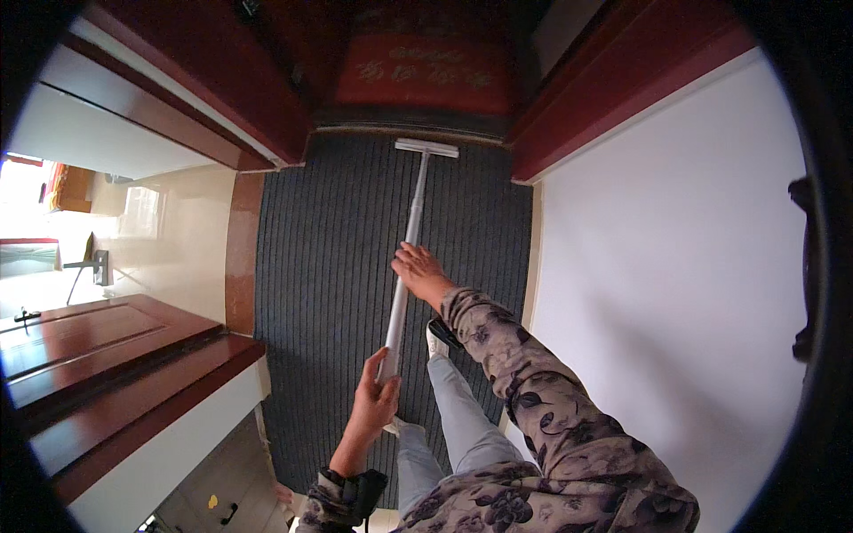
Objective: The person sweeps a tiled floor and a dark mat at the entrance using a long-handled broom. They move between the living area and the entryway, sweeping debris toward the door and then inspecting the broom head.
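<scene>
A long-handled T-shaped floor tool point(398, 310) with a pale, straight pole slants away from me over a dark ribbed carpet point(320, 266). My left hand point(376, 396) is wrapped around the pole's near end. Farther along, about midway, my right hand point(420, 270) grips the pole from above, fingers curled over it. The tool's narrow white crossbar head point(426, 148) lies at the carpet's far end, just short of a door threshold point(413, 130). Whether the head is a roller or a blade I cannot tell.
Dark red door frames point(266, 86) flank the far doorway, with a red mat point(426, 73) bearing writing beyond. A white wall point(666, 233) runs close on my right. To the left, a brown sill point(243, 253) borders a tiled room beside a wooden door point(113, 333). My shoe point(436, 343) stands on the carpet.
</scene>
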The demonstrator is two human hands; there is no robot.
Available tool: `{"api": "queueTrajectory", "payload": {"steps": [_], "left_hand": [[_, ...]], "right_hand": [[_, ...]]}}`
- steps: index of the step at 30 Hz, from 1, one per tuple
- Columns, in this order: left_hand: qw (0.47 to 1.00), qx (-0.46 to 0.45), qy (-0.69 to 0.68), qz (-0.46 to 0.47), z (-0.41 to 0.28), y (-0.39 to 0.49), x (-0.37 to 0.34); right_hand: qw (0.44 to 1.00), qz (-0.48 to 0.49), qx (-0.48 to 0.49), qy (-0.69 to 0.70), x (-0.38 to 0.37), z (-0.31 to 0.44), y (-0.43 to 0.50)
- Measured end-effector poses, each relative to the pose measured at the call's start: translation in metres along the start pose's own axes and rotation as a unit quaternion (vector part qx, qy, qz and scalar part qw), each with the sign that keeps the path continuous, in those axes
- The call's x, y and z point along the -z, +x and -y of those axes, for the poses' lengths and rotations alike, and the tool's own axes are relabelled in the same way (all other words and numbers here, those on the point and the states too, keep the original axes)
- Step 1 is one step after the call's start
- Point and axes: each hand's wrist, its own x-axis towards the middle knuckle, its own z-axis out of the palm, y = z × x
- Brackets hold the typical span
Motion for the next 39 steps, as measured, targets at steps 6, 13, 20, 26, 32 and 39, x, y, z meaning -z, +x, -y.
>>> {"api": "queueTrajectory", "payload": {"steps": [6,13,20,26,32,39], "left_hand": [[0.993,-0.021,0.117,0.014,0.030,0.025,-0.032],[0.988,-0.018,0.155,-0.004,0.114,-0.037,-0.011],[0.994,0.009,0.107,0.002,0.239,-0.140,0.020],[0.994,0.052,0.099,0.019,0.336,-0.235,0.048],[0.984,-0.073,0.159,0.022,0.438,-0.306,0.059],[0.992,0.066,0.109,-0.008,0.502,-0.393,0.042]], "right_hand": [[0.997,0.044,-0.066,-0.010,0.008,-0.026,-0.030],[0.995,0.061,-0.072,0.025,-0.042,0.043,-0.091],[0.998,0.031,-0.050,0.037,-0.112,0.155,-0.191],[0.999,0.022,-0.045,0.010,-0.174,0.254,-0.281],[0.991,0.043,-0.079,0.096,-0.218,0.328,-0.354],[0.987,0.137,-0.022,0.078,-0.228,0.396,-0.446]]}}
